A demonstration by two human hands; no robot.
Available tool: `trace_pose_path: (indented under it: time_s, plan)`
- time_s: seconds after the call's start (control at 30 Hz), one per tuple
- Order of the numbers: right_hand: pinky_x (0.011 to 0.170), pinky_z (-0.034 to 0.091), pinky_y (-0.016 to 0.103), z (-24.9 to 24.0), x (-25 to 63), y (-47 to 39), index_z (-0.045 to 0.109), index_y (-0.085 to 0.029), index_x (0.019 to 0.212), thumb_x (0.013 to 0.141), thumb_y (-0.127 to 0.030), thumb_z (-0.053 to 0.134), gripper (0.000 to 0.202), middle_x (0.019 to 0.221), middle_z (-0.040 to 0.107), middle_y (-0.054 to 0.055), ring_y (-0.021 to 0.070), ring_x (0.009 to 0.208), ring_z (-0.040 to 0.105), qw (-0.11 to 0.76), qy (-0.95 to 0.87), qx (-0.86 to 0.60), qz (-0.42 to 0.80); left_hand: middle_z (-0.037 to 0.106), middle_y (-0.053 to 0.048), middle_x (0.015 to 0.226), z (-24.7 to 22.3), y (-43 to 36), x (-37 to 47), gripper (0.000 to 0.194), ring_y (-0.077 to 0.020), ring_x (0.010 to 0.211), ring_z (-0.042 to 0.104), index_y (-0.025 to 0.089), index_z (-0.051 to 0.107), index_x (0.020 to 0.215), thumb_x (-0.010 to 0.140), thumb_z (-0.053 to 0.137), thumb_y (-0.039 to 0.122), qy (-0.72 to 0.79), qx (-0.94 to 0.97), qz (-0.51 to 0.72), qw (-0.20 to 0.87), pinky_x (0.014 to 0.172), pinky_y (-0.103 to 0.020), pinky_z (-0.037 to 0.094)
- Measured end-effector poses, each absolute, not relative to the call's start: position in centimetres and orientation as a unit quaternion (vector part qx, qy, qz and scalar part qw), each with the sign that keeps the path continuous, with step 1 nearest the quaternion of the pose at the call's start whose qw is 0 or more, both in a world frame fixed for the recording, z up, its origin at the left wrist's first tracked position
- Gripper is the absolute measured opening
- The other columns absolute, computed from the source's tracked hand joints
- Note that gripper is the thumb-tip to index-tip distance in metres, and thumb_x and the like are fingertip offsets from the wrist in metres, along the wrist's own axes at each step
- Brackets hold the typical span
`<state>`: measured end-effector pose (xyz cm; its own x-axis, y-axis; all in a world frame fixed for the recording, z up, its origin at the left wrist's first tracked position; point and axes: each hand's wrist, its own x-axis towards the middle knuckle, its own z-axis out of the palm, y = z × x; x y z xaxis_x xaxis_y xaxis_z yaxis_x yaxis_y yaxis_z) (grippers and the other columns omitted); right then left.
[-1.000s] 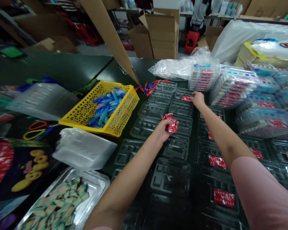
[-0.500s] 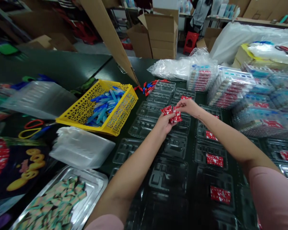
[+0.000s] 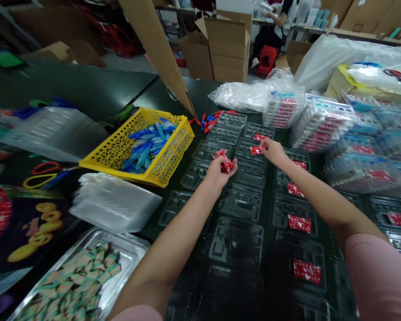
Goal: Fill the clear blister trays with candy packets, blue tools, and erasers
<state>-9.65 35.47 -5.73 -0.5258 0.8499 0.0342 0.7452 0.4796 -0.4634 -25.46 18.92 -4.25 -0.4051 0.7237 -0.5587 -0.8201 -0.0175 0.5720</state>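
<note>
Several small red packets with white marks (image 3: 224,161) are bunched in my left hand (image 3: 218,173), its fingers curled round them. My right hand (image 3: 272,150) pinches the right end of a single red packet (image 3: 255,150), just over a clear plastic tray (image 3: 250,155); whether packet and tray touch I cannot tell. Just behind it, another red packet (image 3: 261,137) lies in the far tray of that column. In the column to the right, red packets (image 3: 300,223) sit in clear trays. Below my left hand, the nearer trays (image 3: 239,203) hold none.
A yellow basket (image 3: 137,177) of blue pieces stands left of the trays. Nearer are clear bags (image 3: 113,205) and a metal tray (image 3: 138,249) of green-and-tan pieces. Stacked filled packs (image 3: 322,122) rise at right. A cardboard sheet (image 3: 160,58) leans behind; a person (image 3: 280,22) sits far off.
My hands have moved apart. The right one has carried one packet from the bunch to a tray at the right; the left has drawn back leftward with the others.
</note>
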Motion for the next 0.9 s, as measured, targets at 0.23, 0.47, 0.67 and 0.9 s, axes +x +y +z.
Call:
trace_pose_path:
  time_s: [0.23,0.47,0.67,0.9]
  plan:
    - [0.090,0.044,0.038,-5.5,-10.4,33.2,0.071,-0.015,0.091,0.084,-0.024,0.061,0.015,0.100,0.068,0.014,0.0250,0.098,0.059,0.186,-0.897,-0.365,0.163,0.065,0.000,0.074,-4.5,19.0,-23.9,0.038,-0.0177,0.067,0.066,0.019,0.054,0.086,0.056,0.068,0.000,0.482,0.007,0.691,0.538,0.061,-0.029,0.052]
    - [0.059,0.046,0.024,-5.2,-14.5,29.6,0.063,-0.017,0.081,0.068,-0.036,0.073,0.025,0.064,0.064,-0.002,0.0124,0.061,0.059,0.171,-0.749,-0.264,0.583,0.063,0.004,0.066,-4.4,19.3,-24.5,0.037,-0.0101,0.052,0.056,0.019,0.054,0.085,0.057,0.076,0.008,0.485,0.005,0.722,0.494,0.051,-0.021,0.044]
    - [0.057,0.040,0.023,-5.5,-17.9,34.1,0.062,-0.017,0.075,0.069,-0.026,0.064,0.011,0.057,0.057,-0.005,0.0102,0.054,0.051,0.263,-0.729,-0.342,0.532,0.062,0.005,0.068,-3.6,18.9,-27.9,0.036,-0.0097,0.059,0.060,0.024,0.057,0.096,0.066,0.070,0.010,0.476,0.001,0.714,0.513,0.060,-0.023,0.047]
    - [0.071,0.040,0.027,-5.8,-22.8,44.7,0.063,-0.016,0.081,0.077,-0.008,0.050,0.016,0.068,0.060,-0.002,0.0117,0.064,0.047,0.337,-0.792,-0.440,0.257,0.054,0.006,0.061,-3.0,19.0,-31.7,0.059,-0.0124,0.059,0.060,0.027,0.052,0.110,0.057,0.051,0.000,0.488,-0.014,0.708,0.511,0.064,-0.028,0.048]
